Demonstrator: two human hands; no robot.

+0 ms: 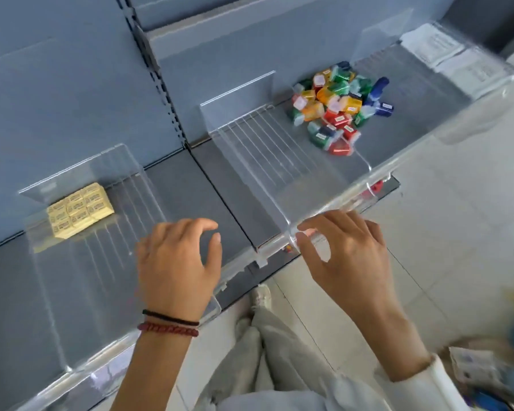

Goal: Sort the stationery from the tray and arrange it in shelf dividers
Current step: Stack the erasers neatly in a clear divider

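Grey-blue shop shelving (214,173) fills my view, split into bays by clear acrylic dividers (238,93) with a clear front rail (398,164) along the near edge. Far left, a block of yellow erasers (79,209) sits squared up in its bay. Further right, a loose heap of small coloured packets (336,105), red, green, orange and blue, lies in another bay, and white packets (445,54) sit at the far right end. The bay between the erasers and the heap holds nothing.

I read this as a pause between placements. At the near right, low on the tiled floor (457,218), I see a blurred pile of stationery (481,372) which I take to be the supply, though I cannot make out a tray.

My left hand (175,262), with bracelets (169,321) at the wrist, hovers palm down over the near shelf edge, fingers loosely curled and holding nothing. My right hand (347,256) is arched over the corner of the front rail, fingers spread and bent. I cannot tell whether it grips the acrylic or only rests on it. No stationery shows in it.

The next move, I judge, calls for turning down and right to the supply, picking one kind of item, and matching it to its bay.
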